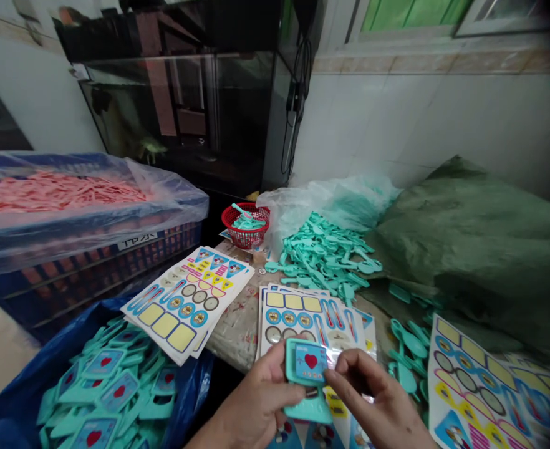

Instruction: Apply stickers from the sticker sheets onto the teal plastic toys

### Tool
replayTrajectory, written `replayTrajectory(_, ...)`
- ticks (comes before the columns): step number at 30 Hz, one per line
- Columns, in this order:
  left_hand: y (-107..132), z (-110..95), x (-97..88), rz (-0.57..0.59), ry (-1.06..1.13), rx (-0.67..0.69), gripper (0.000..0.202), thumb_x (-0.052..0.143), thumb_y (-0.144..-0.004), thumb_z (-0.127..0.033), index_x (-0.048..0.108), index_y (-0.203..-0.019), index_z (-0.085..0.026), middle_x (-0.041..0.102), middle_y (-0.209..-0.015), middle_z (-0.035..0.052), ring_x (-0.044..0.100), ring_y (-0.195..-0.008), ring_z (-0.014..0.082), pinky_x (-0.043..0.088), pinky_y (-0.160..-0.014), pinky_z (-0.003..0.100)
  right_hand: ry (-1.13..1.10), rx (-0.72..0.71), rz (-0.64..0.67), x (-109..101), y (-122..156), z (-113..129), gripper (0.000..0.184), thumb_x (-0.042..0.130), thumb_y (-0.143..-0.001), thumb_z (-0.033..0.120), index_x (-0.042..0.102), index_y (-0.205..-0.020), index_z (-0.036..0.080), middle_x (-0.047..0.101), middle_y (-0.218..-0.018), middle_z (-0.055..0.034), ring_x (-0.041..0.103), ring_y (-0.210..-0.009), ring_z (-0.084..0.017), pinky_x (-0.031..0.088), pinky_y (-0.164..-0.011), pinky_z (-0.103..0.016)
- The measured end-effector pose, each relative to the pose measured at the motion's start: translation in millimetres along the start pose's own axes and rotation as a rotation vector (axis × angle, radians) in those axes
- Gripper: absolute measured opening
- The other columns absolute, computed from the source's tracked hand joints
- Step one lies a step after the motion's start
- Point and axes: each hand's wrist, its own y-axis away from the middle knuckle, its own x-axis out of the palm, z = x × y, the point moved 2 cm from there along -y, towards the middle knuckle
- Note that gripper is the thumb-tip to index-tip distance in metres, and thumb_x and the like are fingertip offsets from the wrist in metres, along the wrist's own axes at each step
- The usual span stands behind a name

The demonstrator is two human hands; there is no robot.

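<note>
Fingers (350, 368) on teal plastic toy (303, 402) | sticker sheets (312, 318) beneath | green sack (471, 249) right

White label (137, 241) on the blue crate (88, 277), its characters unreadable

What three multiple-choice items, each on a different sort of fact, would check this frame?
1. Where does the red basket stand?
A) on the green sack
B) left of the pile of loose teal pieces
C) inside the blue bag

2. What colour is the heart on the teal plastic piece held by the left hand and right hand?
A) yellow
B) blue
C) red

3. How is the blue crate of pink pieces covered?
A) by clear plastic sheeting
B) by a hard lid
C) not at all

Answers:
1. B, it sits beside the pile.
2. C, the heart shows red.
3. A, the pink shows through the sheeting.
</note>
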Motion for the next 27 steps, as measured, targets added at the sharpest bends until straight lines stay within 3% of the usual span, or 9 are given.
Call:
replayTrajectory(15,4.2,-2.3,1.9,0.012,-0.028,0.01,0.039,0.054,-0.069,0.0,0.058,-0.104,-0.015,0.067,-0.091,0.0077,0.063,-0.078,0.0161,0.049,-0.069,0.026,0.072,-0.008,0.005,4.5,-1.7,8.3,0.029,0.057,-0.077,0.05,0.049,-0.071,0.023,0.046,-0.063,0.0041,0.044,-0.058,-0.012,0.038,-0.053,-0.023)
replayTrajectory(21,3.9,-1.7,1.9,0.036,-0.031,0.026,0.04,0.055,-0.071,-0.002,0.057,-0.108,-0.016,0.066,-0.101,0.0096,0.063,-0.088,0.0195,0.047,-0.076,0.029,0.043,-0.009,-0.027,5.9,-0.6,12.6,0.028,0.059,-0.075,0.048,0.051,-0.07,0.022,0.048,-0.064,0.0035,0.046,-0.058,-0.012,0.038,-0.052,-0.022)
replayTrajectory(27,2.6,-0.2,-0.6,0.02,-0.056,0.028,0.044,0.057,-0.07,-0.002,0.054,-0.111,-0.017,0.066,-0.096,0.0075,0.063,-0.08,0.0171,0.047,-0.071,0.029,0.046,-0.018,-0.042,8.0,-1.6,11.8,0.027,0.059,-0.076,0.046,0.05,-0.07,0.021,0.047,-0.063,0.0043,0.046,-0.057,-0.011,0.038,-0.052,-0.021)
